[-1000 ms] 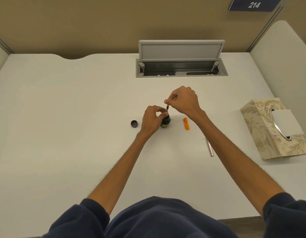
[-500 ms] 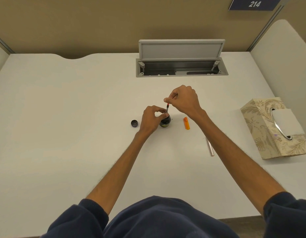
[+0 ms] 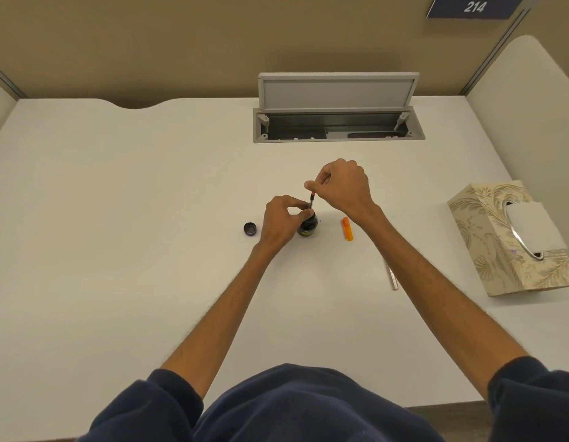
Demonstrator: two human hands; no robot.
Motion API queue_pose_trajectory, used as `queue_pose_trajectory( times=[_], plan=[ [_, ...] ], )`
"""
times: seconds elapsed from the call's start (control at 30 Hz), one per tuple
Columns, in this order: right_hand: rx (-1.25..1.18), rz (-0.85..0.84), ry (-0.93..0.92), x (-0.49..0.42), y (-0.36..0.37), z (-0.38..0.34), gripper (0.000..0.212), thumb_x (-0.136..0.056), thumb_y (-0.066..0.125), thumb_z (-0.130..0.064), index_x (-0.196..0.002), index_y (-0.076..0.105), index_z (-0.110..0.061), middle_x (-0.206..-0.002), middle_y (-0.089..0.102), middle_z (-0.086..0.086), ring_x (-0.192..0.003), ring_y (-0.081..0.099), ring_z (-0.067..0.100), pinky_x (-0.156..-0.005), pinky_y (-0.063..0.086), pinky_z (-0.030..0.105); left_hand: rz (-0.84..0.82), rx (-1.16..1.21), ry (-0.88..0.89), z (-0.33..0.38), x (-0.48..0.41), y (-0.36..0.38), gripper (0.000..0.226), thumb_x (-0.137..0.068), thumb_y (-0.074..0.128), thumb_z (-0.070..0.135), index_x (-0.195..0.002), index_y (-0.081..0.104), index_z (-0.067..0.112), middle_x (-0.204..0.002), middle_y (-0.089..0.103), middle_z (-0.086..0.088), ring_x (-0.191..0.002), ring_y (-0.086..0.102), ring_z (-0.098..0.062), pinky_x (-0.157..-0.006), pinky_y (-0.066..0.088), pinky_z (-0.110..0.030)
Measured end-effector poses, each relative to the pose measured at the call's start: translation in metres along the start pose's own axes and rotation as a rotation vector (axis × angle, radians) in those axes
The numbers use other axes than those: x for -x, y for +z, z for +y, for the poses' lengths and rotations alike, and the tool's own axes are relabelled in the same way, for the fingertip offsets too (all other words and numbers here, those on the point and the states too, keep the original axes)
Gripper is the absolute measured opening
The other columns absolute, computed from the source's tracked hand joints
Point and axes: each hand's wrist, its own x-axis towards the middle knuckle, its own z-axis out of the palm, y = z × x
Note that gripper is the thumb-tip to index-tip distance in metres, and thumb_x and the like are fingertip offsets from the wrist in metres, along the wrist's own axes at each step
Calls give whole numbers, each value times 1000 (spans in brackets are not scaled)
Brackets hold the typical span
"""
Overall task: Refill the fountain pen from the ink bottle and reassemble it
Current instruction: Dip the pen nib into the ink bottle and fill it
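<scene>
Surface: white desk inside a tan-walled booth, with a cable hatch standing open at the far edge.
Landmark: ink bottle, uncapped, upright near the middle of the desk.
Left hand: left hand curls against the bottle's left side, thumb and forefinger closed around its neck and on the lower end of the pen section.
Pen section: pen section, a thin dark stick with a red top end, rises nearly upright out of the bottle mouth; its lower end is hidden, so how deep it sits I cannot tell.
Right hand: right hand is above and just right of the bottle, fingertips pinched shut on the red top.
Key relation: the section's long axis runs straight up from the bottle mouth into the right fingertips, so I judge the filling step turns on that pinch working along or about this axis while the left steadies the base.
Bottle cap: bottle cap lies left of the bottle, apart from it.
Orange piece: orange piece lies right of the bottle.
Silver barrel: silver barrel lies farther right and nearer the person.
Tissue box: tissue box sits well right of the bottle.
Writing: a sign on the wall reads 214; the bottle label is too small to read.
</scene>
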Motion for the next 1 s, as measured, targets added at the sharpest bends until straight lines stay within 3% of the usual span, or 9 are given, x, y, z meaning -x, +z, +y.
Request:
queue_pose_trajectory(
  times=[0.2, 0.4, 0.57, 0.8, 1.0],
  plan=[
    [-30, -28, -34, 1, -3, -1, 35, -81, 71, -50, -90, 75, -17, -77, 65, -5, -73, 60, 11, -72, 54, 30, -1, 15, -1, 1, 1, 0, 11, -80, 76, 22, -88, 79, 15, -93, 75, 8, -94, 63, -7, -83, 49, -30],
    [2, -43, -52, 0, -5, -2, 20, -84, 71, -31, -91, 78, -14, -86, 76, 4, -70, 61, 11, -71, 55, 28, 13, 6, 0, 0, 1, 1, 11, -79, 76, 23, -87, 79, 16, -94, 75, 6, -95, 64, -9, -83, 50, -31],
    [4, -12, -2, -1, -2, -1, 31, -83, 72, -42, -86, 77, -12, -81, 74, 4, -67, 59, 13, -64, 46, 24, 6, -2, 1, 0, 1, 0, 12, -79, 76, 24, -88, 79, 15, -94, 75, 6, -94, 62, -6, -81, 47, -27],
    [-19, -23, -21, 1, -4, -1, 34, -81, 72, -48, -92, 76, -16, -80, 68, -2, -72, 59, 11, -68, 49, 26, 1, -7, 0, -1, 0, 1, 12, -80, 75, 24, -88, 79, 15, -93, 75, 7, -96, 63, -7, -81, 48, -27],
    [15, -46, -34, 0, -4, -2, 18, -84, 71, -29, -91, 78, -14, -88, 76, 4, -69, 61, 12, -66, 50, 24, 5, 2, 1, -1, 1, 1, 12, -79, 76, 23, -88, 79, 15, -94, 76, 6, -97, 64, -9, -82, 49, -28]
  ],
)
